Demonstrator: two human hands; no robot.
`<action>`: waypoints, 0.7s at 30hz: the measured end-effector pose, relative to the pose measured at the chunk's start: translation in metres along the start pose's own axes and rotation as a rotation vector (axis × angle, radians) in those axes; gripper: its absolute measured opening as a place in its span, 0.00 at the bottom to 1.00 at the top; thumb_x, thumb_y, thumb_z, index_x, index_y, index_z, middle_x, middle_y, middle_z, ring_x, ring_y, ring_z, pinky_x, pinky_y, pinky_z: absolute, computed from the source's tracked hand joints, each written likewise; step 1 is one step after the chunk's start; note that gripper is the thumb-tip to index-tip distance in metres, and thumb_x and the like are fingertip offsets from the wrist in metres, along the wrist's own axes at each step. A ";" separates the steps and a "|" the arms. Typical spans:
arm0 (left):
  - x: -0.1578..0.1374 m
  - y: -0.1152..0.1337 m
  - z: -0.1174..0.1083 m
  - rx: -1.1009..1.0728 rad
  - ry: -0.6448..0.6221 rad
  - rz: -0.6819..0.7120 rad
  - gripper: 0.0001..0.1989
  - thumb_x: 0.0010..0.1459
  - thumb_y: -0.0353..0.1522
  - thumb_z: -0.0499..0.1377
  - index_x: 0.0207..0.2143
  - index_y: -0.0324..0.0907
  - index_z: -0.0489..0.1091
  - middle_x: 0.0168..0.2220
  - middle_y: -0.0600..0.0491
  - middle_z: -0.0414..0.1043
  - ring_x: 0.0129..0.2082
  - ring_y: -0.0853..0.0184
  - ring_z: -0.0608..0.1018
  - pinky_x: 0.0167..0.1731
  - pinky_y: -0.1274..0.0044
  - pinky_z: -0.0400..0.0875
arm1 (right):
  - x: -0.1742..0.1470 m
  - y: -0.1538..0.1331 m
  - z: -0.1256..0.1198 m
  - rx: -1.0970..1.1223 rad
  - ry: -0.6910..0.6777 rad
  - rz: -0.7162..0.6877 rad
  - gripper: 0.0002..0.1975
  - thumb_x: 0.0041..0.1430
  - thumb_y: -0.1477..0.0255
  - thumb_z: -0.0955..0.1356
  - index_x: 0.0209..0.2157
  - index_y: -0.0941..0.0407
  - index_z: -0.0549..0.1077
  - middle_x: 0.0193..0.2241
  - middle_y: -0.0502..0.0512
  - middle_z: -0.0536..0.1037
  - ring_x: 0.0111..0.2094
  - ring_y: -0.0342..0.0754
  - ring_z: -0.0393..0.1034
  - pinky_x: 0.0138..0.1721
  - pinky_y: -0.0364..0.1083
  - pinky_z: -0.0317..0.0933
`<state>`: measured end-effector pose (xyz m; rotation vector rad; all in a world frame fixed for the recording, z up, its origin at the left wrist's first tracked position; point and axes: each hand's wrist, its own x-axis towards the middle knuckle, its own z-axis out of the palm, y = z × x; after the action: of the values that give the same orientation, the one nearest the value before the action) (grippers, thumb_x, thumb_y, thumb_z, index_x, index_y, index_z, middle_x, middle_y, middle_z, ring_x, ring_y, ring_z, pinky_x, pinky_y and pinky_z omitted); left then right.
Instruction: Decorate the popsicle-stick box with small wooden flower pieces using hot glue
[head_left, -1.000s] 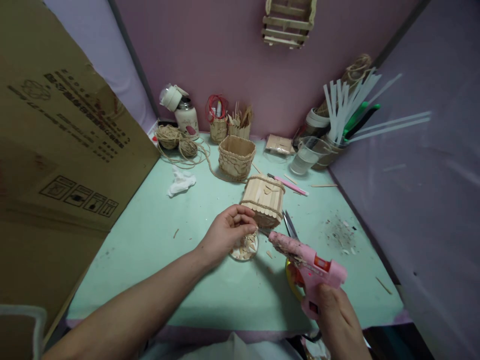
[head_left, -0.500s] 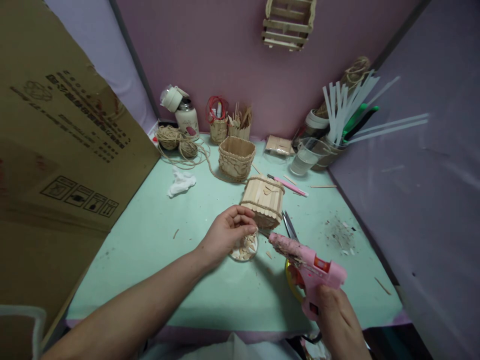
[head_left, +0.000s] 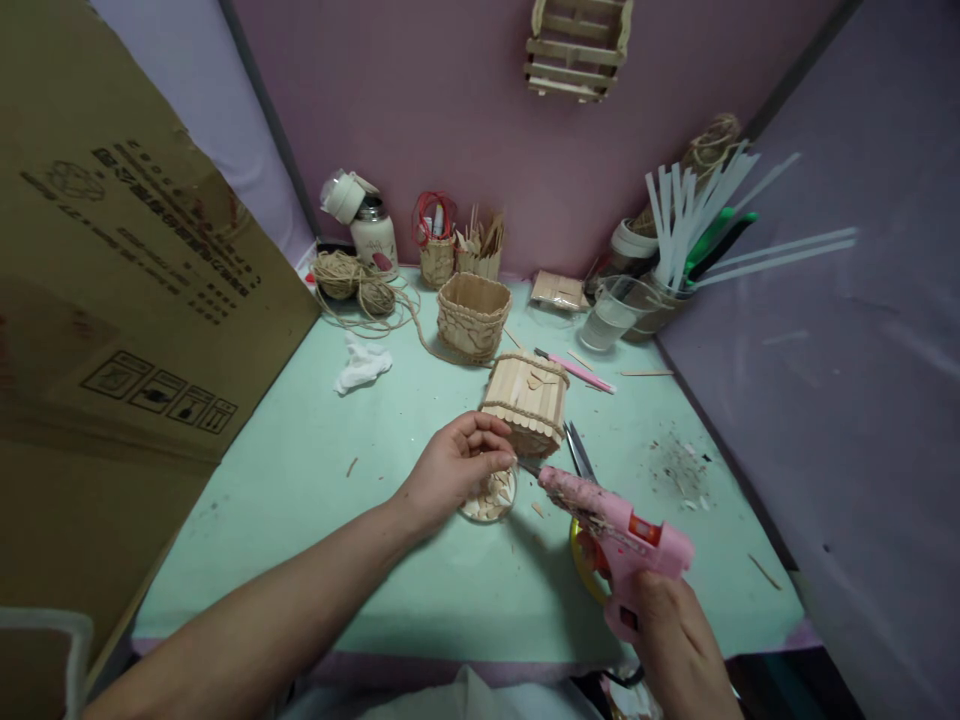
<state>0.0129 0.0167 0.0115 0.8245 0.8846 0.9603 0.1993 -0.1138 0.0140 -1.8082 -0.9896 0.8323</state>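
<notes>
My right hand point(head_left: 671, 620) is wrapped round the handle of a pink hot glue gun point(head_left: 619, 525), its nozzle aimed left. Thumb and fingertips of my left hand point(head_left: 465, 460) are pinched together right at the nozzle tip; whatever small piece sits between them is too small to make out. Beneath that hand is a small round dish point(head_left: 491, 500) of wood chips, partly covered. Just beyond lies a wooden stick box point(head_left: 529, 395) on its side, bound with twine, with a few chips on its upper face. Scissors point(head_left: 580, 455) with yellow handles lie partly under the glue gun.
Behind stand an oval wooden basket point(head_left: 474, 318), twine balls point(head_left: 352, 285), a bottle point(head_left: 373, 240) and a clear cup point(head_left: 611, 318). Glue sticks point(head_left: 679, 220) jut out at the right. A pink craft knife point(head_left: 577, 371) and a crumpled tissue point(head_left: 363, 364) lie on the table. Cardboard point(head_left: 150, 330) walls the left.
Almost nothing differs. Both hands and the glue gun keep practically the same position, with the left fingertips still pinched at the nozzle.
</notes>
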 end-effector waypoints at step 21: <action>0.003 -0.006 -0.004 0.015 0.026 0.068 0.15 0.45 0.31 0.70 0.35 0.40 0.71 0.28 0.55 0.74 0.29 0.71 0.75 0.31 0.79 0.67 | -0.004 0.001 -0.001 -0.012 0.035 0.106 0.26 0.51 0.43 0.65 0.27 0.53 0.76 0.25 0.53 0.77 0.30 0.52 0.68 0.31 0.46 0.64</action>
<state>0.0116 0.0179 0.0041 0.8607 0.8913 1.0267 0.1987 -0.1178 0.0137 -1.8927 -0.8837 0.8576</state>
